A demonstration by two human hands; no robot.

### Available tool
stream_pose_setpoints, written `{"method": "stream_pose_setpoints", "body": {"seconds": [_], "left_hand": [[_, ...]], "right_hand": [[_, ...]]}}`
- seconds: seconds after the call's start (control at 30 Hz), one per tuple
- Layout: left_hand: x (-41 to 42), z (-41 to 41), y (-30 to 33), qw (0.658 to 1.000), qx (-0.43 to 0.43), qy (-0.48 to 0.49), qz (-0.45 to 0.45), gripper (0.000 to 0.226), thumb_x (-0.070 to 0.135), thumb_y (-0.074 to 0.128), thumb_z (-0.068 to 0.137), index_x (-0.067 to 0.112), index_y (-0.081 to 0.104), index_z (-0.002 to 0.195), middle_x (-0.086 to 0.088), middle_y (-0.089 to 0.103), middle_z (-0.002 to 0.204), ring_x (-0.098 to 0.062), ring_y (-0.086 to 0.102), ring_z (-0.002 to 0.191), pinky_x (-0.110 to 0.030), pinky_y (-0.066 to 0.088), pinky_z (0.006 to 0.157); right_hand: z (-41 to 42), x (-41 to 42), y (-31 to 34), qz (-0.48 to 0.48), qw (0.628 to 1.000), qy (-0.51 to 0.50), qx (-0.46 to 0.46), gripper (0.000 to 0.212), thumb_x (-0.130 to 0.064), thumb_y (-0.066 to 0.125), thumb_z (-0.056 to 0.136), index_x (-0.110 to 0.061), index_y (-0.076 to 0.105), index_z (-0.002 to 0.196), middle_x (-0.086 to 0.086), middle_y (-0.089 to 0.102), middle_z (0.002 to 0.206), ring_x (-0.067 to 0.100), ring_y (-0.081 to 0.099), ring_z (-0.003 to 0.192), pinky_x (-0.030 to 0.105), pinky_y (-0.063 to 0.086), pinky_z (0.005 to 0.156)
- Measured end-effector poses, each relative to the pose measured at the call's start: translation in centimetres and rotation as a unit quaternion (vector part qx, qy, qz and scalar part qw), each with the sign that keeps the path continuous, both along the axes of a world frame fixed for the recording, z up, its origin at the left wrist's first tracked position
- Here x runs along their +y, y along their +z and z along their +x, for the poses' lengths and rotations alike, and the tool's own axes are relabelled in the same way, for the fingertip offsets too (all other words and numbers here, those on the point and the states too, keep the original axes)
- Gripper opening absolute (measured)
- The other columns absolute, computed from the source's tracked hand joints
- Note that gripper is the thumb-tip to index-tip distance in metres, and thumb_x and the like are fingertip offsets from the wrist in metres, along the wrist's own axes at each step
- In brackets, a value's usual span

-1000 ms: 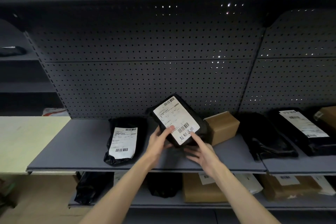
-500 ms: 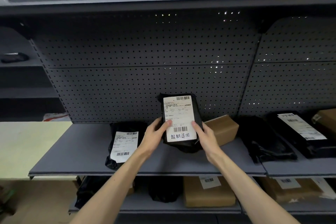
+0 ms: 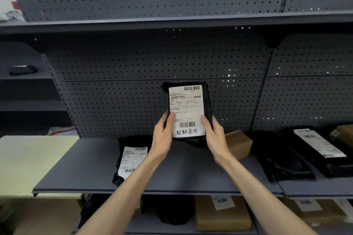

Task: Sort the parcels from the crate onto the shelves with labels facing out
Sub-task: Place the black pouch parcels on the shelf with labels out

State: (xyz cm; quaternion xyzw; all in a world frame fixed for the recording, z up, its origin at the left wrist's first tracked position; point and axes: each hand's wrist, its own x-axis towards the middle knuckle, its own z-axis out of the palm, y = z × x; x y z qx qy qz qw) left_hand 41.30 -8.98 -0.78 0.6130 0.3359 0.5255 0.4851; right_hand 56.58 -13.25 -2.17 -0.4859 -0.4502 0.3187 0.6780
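- Both hands are up on the black parcel point(image 3: 207, 101), which stands upright in front of the pegboard back panel point(image 3: 114, 101), its white label point(image 3: 186, 109) turned to the camera.
- The left hand point(image 3: 162, 136) grips the parcel's left edge: thumb pressed on the label's face, fingers curled out of sight behind the bag.
- The right hand point(image 3: 213, 136) mirrors it on the right edge, thumb on the label, fingers wrapped round the back.
- The label carries a barcode at the top, another lower down, and handwritten characters along the bottom.
- The parcel's lower end sits low over the grey shelf point(image 3: 191, 173), toward the back; whether it touches the shelf I cannot tell, the hands cover that spot.
- Left of the held parcel, a second black bag point(image 3: 122, 150) lies flat on the same shelf, label up, partly behind the left forearm.
- Right of the held parcel, just beside the right hand, a brown cardboard box point(image 3: 238, 144) sits at an angle.
- Further right of the held parcel, a crumpled black bag point(image 3: 282, 160) and then a flat black parcel with a long label point(image 3: 321, 145) lie on the adjoining shelf.
- Below the held parcel, the lower shelf shows a brown labelled box point(image 3: 221, 213) and dark bags.
- Far left of the parcel, a pale desk point(image 3: 28, 162) sits level with the shelf.
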Motion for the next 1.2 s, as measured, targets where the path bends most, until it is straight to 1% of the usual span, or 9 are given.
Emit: {"method": "stream_pose_setpoints", "body": {"seconds": [0.37,0.7,0.77,0.87,0.9,1.0,1.1,1.13,1.2], "left_hand": [[0.8,-1.0,0.8,1.000,0.008,-0.015,0.007,0.030,0.033,0.046,0.107,0.020,0.061,0.130,0.011,0.071,0.123,-0.005,0.064,0.117,-0.028,0.048,0.103],[3.0,2.1,2.0,0.991,-0.003,-0.132,0.002,0.030,0.027,0.057,0.101,0.021,0.061,0.130,0.013,0.071,0.121,-0.003,0.065,0.115,-0.015,0.050,0.094],[3.1,3.7,1.9,0.986,0.003,-0.166,-0.012,0.038,0.031,0.063,0.098,0.020,0.059,0.134,0.014,0.071,0.120,-0.001,0.065,0.113,-0.017,0.051,0.095],[2.9,6.2,1.9,0.978,0.026,-0.205,-0.027,0.071,0.055,0.071,0.085,0.021,0.051,0.144,0.011,0.067,0.130,-0.003,0.062,0.119,-0.033,0.047,0.108],[2.6,7.2,1.9,0.974,0.029,-0.224,-0.032,0.071,0.056,0.071,0.085,0.022,0.051,0.144,0.010,0.067,0.130,-0.002,0.062,0.119,-0.032,0.047,0.107],[0.6,10.4,2.3,0.955,0.020,-0.293,-0.044,0.034,0.038,0.067,0.094,0.030,0.059,0.125,0.009,0.071,0.120,0.003,0.067,0.106,-0.019,0.053,0.089],[-2.5,13.9,2.7,0.933,0.006,-0.359,-0.035,0.022,0.030,0.065,0.096,0.034,0.060,0.117,0.012,0.073,0.111,0.000,0.069,0.103,-0.015,0.053,0.083],[-3.6,15.0,2.8,0.925,0.003,-0.378,-0.034,0.022,0.028,0.065,0.096,0.033,0.061,0.117,0.014,0.074,0.109,0.000,0.069,0.103,-0.013,0.052,0.082],[-6.1,17.2,2.8,0.907,-0.001,-0.420,-0.039,0.025,0.027,0.065,0.097,0.026,0.064,0.122,0.012,0.075,0.110,-0.003,0.069,0.105,-0.014,0.053,0.083]], "right_hand": [[-0.4,0.9,0.6,0.020,1.000,0.007,-0.010,0.027,-0.020,0.047,0.104,-0.021,0.059,0.128,-0.024,0.069,0.113,-0.005,0.060,0.113,0.007,0.043,0.090],[1.7,-0.3,2.2,0.001,0.995,-0.102,-0.023,0.028,-0.021,0.047,0.104,-0.016,0.061,0.127,-0.013,0.070,0.119,0.003,0.062,0.116,0.023,0.046,0.102],[2.8,-1.5,2.8,-0.007,0.991,-0.132,-0.031,0.026,-0.022,0.048,0.103,-0.018,0.062,0.125,-0.011,0.070,0.118,0.004,0.063,0.115,0.024,0.048,0.101],[4.6,-4.1,3.6,-0.017,0.982,-0.182,-0.042,0.025,-0.023,0.051,0.102,-0.018,0.063,0.124,-0.010,0.071,0.117,0.004,0.063,0.113,0.024,0.050,0.098],[5.1,-5.2,3.8,-0.020,0.979,-0.198,-0.046,0.025,-0.024,0.052,0.102,-0.018,0.063,0.123,-0.010,0.071,0.117,0.005,0.064,0.113,0.026,0.050,0.099],[6.6,-8.8,4.4,-0.045,0.964,-0.256,-0.058,0.028,-0.027,0.051,0.102,-0.018,0.062,0.126,-0.008,0.070,0.120,0.006,0.063,0.114,0.030,0.051,0.099],[7.8,-13.2,4.9,-0.062,0.947,-0.312,-0.046,0.031,-0.029,0.051,0.102,-0.020,0.060,0.130,-0.008,0.069,0.122,0.007,0.063,0.114,0.030,0.051,0.099],[8.0,-14.8,5.3,-0.068,0.941,-0.330,-0.044,0.029,-0.030,0.050,0.102,-0.021,0.061,0.128,-0.009,0.069,0.121,0.005,0.064,0.112,0.027,0.051,0.097],[8.9,-18.1,5.7,-0.083,0.923,-0.374,-0.040,0.018,-0.029,0.049,0.103,-0.026,0.060,0.117,-0.019,0.069,0.110,-0.010,0.063,0.100,0.009,0.047,0.087]]}}
